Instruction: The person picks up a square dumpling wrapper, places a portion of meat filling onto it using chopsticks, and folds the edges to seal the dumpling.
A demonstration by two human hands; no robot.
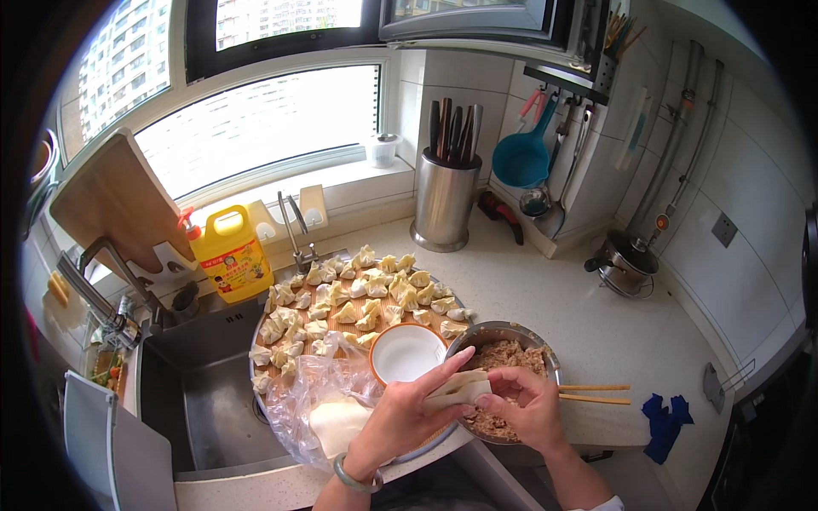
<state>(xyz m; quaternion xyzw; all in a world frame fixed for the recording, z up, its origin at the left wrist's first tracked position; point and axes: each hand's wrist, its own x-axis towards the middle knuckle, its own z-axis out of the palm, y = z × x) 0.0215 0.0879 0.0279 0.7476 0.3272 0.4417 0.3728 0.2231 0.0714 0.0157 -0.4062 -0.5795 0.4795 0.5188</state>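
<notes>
A folded dough wrapper rests in my left hand, which wears a bangle at the wrist. The fingers of my right hand pinch the wrapper's right end. Any filling inside it is hidden. Both hands are above a metal bowl of minced filling, with a pair of chopsticks sticking out to the right. Left of the bowl, a white bowl with an orange rim stands on a round tray. A stack of wrappers lies partly in a clear plastic bag. Many folded dumplings cover the tray's far part.
The tray overhangs a steel sink with a faucet. Behind stand a yellow detergent bottle, a cutting board and a knife block. At right are a lidded pot and a blue cloth.
</notes>
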